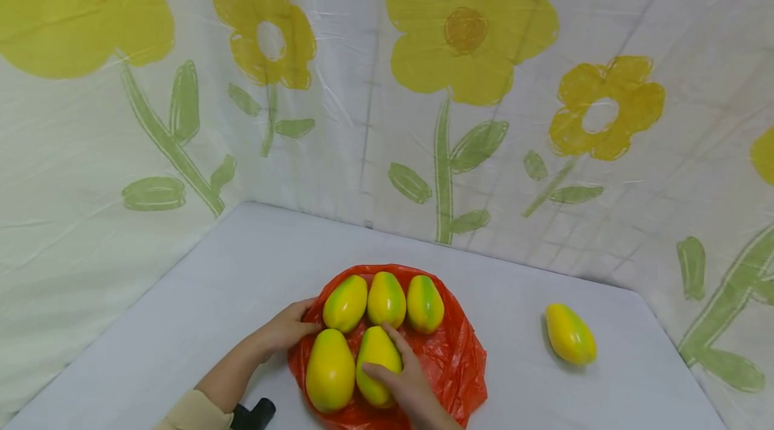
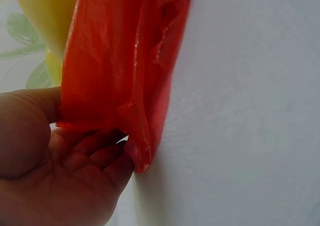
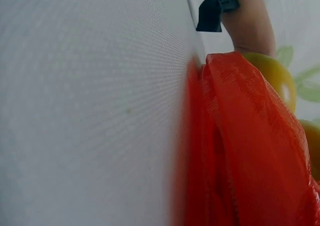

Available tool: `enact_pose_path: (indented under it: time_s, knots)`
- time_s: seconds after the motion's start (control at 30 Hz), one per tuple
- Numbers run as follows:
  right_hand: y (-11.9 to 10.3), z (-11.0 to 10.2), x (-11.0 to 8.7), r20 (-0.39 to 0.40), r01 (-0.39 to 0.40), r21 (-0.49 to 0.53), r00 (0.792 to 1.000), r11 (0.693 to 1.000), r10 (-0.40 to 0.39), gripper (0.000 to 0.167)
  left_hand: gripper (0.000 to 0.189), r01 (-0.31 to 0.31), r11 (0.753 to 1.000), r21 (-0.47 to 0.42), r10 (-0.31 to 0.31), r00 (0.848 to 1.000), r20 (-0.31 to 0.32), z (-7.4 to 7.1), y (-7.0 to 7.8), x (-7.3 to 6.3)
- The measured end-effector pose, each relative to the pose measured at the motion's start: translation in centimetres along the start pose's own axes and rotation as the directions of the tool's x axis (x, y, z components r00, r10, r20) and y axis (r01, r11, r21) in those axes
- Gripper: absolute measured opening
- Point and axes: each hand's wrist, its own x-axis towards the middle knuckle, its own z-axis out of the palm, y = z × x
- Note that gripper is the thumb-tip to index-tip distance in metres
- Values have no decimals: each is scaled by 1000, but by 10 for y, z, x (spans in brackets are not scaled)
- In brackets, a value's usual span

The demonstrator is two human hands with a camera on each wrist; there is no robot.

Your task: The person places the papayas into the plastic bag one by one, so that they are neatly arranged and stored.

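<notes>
Several glossy yellow papayas with green streaks lie in a red plastic bag (image 1: 444, 356) whose mouth is spread wide on the table. My right hand (image 1: 411, 376) grips the front right papaya (image 1: 376, 366), thumb on its near left side and fingers at its far right. Beside it lies another papaya (image 1: 330, 371), and three more, among them a middle papaya (image 1: 386, 300), form the back row. At the bag's left rim my left hand (image 1: 287, 328) holds the plastic, thumb inside and fingers outside, as the left wrist view shows. The right hand is hidden in the right wrist view.
A single papaya (image 1: 571, 334) lies on the white table (image 1: 514, 322) well to the right of the bag. Behind and to the left hangs a pale curtain (image 1: 338, 168) with yellow flowers. A black device (image 1: 254, 414) sits by the left forearm.
</notes>
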Motion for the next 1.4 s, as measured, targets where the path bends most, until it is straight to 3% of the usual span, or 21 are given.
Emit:
enact_pose_path:
  time_s: [0.6,1.4]
  knots:
    - [-5,0,-4,17,-18,31,1000,999,18,77,48,-14,1000,-10,14,1000,6,0,0,0]
    - [-11,-4,-12,-105,46,-40,993,998,-50,70,47,-9,1000,0,9,1000,-6,1,-1,0]
